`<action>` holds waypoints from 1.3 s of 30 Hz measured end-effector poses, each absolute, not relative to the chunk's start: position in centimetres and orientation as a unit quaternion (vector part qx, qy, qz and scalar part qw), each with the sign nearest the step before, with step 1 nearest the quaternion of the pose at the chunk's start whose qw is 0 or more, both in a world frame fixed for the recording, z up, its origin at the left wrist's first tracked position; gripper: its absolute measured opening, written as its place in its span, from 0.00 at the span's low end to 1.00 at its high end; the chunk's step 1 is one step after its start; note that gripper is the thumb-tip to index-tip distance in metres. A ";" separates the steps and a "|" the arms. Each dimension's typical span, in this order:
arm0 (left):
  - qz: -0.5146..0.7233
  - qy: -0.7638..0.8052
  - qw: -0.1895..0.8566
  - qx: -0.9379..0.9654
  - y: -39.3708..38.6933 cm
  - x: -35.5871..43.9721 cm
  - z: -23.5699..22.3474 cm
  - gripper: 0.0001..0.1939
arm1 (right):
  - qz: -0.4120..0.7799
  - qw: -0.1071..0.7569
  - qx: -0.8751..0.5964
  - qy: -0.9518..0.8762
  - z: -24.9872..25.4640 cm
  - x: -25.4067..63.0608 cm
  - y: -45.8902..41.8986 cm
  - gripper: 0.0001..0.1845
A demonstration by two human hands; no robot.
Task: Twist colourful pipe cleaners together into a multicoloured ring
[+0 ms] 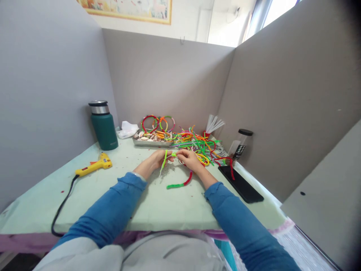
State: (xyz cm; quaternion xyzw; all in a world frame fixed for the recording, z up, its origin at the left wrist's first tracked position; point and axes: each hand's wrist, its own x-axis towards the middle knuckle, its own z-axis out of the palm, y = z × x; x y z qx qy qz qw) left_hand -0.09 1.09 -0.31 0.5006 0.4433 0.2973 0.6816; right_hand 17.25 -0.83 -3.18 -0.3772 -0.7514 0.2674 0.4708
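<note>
Over the middle of the table, my left hand (160, 159) pinches a yellow-green pipe cleaner (164, 159) beside a thin white strip. My right hand (188, 157) closes its fingertips on the other side, where the pipe cleaner wraps around the white piece. From beneath my right hand a red and green wrapped band (180, 185) curves out onto the table; whether it joins the piece in my hands is hidden. A heap of coloured pipe cleaners (194, 141) lies just beyond my right hand.
A metal tray (153, 143) of shells stands at the back, wrapped hoops (150, 124) above it. At left are a green bottle (104, 130) and a yellow glue gun (94, 166) with a black cord. A black phone (241, 184) and a clear black-lidded container (240, 145) are at right.
</note>
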 end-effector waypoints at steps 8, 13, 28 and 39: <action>0.294 0.436 0.669 0.526 0.2 0.0 0.0 0.27 | 0.259 0.491 -0.366 -0.747 -3.4 17.3 -0.3 0.12; 0.346 0.472 0.579 0.568 0.1 0.0 0.0 0.29 | 0.255 0.472 -0.384 -0.751 -3.5 17.5 -0.4 0.12; 0.488 0.359 0.464 0.647 0.6 0.1 0.4 0.19 | 0.200 0.449 -0.443 -0.750 -3.5 17.7 -0.3 0.11; 0.388 0.440 0.478 0.653 1.4 -0.1 -1.4 0.15 | 0.228 0.462 -0.422 -0.746 -3.5 17.5 -0.4 0.13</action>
